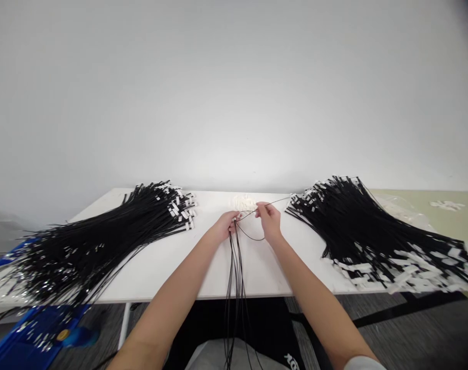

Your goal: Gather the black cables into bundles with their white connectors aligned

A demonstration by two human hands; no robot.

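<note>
Bare white table (172,262) between left cable heap (103,231) and right cable heap (372,226) (hanging strands (236,272) mid-gap)

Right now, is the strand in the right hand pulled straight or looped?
Looped: the thin strand sags in a curve below the right hand and runs back to the left hand.

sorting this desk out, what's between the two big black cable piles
In the head view, between the left pile and right pile: both hands, left and right, gripping a thin cable bunch, and a small white heap behind them.
</note>
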